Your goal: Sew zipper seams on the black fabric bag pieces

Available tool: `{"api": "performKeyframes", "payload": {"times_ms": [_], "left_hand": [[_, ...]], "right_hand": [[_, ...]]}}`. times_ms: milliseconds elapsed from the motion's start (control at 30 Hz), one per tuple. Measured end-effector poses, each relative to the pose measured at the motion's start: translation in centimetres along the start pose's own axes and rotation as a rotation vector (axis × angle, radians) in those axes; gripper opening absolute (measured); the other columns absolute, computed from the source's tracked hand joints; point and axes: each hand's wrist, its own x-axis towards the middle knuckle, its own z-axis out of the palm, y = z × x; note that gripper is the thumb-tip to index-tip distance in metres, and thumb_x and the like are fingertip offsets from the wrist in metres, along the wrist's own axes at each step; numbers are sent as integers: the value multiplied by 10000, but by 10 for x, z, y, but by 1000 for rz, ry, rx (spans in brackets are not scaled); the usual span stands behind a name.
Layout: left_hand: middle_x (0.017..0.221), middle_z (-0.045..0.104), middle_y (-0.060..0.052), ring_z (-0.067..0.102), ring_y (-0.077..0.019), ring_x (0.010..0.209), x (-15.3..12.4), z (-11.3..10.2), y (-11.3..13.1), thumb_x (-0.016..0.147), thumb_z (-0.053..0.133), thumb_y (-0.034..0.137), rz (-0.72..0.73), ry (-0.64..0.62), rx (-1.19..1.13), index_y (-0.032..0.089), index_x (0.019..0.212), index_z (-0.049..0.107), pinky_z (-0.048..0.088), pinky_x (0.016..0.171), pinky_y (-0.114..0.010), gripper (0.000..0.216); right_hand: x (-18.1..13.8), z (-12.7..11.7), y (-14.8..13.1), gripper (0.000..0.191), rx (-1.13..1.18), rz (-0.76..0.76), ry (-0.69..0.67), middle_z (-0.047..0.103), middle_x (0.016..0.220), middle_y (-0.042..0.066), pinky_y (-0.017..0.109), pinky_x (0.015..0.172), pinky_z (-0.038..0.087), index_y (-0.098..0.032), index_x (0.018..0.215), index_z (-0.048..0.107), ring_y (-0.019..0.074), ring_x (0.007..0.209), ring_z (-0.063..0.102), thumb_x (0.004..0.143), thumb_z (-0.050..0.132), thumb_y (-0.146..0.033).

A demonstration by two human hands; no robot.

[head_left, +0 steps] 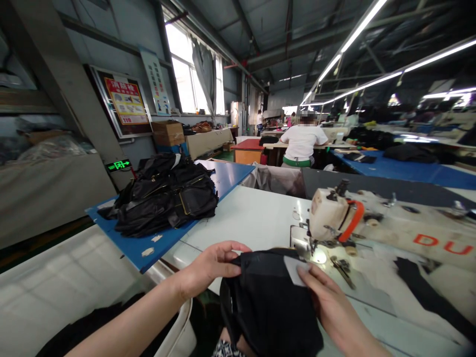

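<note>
A black fabric bag piece (271,302) hangs over the front edge of the white sewing table, held up between my hands. My left hand (219,263) pinches its upper left edge between thumb and fingers. On the right side, my right hand (327,297) grips the piece, its thumb and fingertips against a small pale grey-white patch (295,271) at the top right corner. Just beyond the fabric stands the sewing machine head (327,215), its needle area lit by a small lamp. The fingers of my right hand behind the fabric are hidden.
Black bags with gold zippers (167,193) lie piled on a blue table (137,250) at the left. A white bin (182,327) with dark cloth stands below left. A black strip (435,292) lies right of the machine. Ahead, a person in a white shirt (303,141) sits facing away.
</note>
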Motion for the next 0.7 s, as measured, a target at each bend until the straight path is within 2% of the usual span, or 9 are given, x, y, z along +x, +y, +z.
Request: {"api": "performKeyframes", "payload": {"times_ms": [100,167,233,300,400,467,533,600,700], "left_hand": [[931,681,-37,644,-159,820,-10,5,14,757,690,250,115,51,172,191,1112,578,475,752,-249,376],[1006,672,-41,630,-178,906,-14,16,30,813,625,274,218,110,417,206,1134,568,479,817,-284,333],[1088,647,-33,601,-189,980,-12,31,51,851,557,266,357,157,772,236,1164,562,461,891,-318,315],[1135,624,-31,578,-201,1013,-1,46,72,874,498,244,499,168,1153,263,1222,529,430,942,-359,349],[1107,630,-54,578,-228,999,27,58,87,892,457,246,595,115,1540,227,1256,488,407,951,-413,367],[1102,633,-61,586,-231,984,50,55,76,900,442,252,563,35,1622,200,1227,497,416,935,-405,335],[1125,628,-58,593,-218,969,71,47,49,910,404,222,496,-51,1602,196,1202,507,430,915,-374,311],[1106,638,-42,599,-203,953,86,40,11,902,390,184,401,-99,1512,208,1177,519,451,880,-336,304],[961,661,-26,601,-198,925,98,38,-40,873,409,157,337,-72,1354,212,1163,509,463,852,-318,312]], "right_hand": [[-14,14,3,400,-265,-278,75,647,1077,75,408,864,486,-241,1066,617,298,1036,581,705,698,-394],[-26,36,-4,425,-325,-428,14,579,1207,75,411,952,426,-275,1164,563,289,1130,516,757,649,-363],[-34,66,-18,343,-237,-435,-248,601,1173,58,383,924,446,-285,1158,569,263,1083,546,820,571,-341],[-32,97,-31,336,-16,-393,-393,631,1118,43,366,886,466,-270,1150,572,254,1056,559,825,549,-352],[-12,120,-36,327,208,-326,-392,673,1005,23,340,848,472,-260,1059,618,239,1012,574,744,627,-348],[5,114,-24,264,273,-247,-422,687,931,15,334,816,477,-240,962,651,229,959,592,706,652,-307],[17,92,-6,193,282,-132,-441,692,834,18,330,768,486,-199,851,668,224,874,613,671,662,-268],[24,63,13,155,287,30,-356,683,746,14,311,712,493,-174,790,666,202,776,628,646,653,-230],[25,23,25,168,372,247,-217,684,741,30,285,687,503,-165,812,663,167,713,646,651,627,-199]]}}
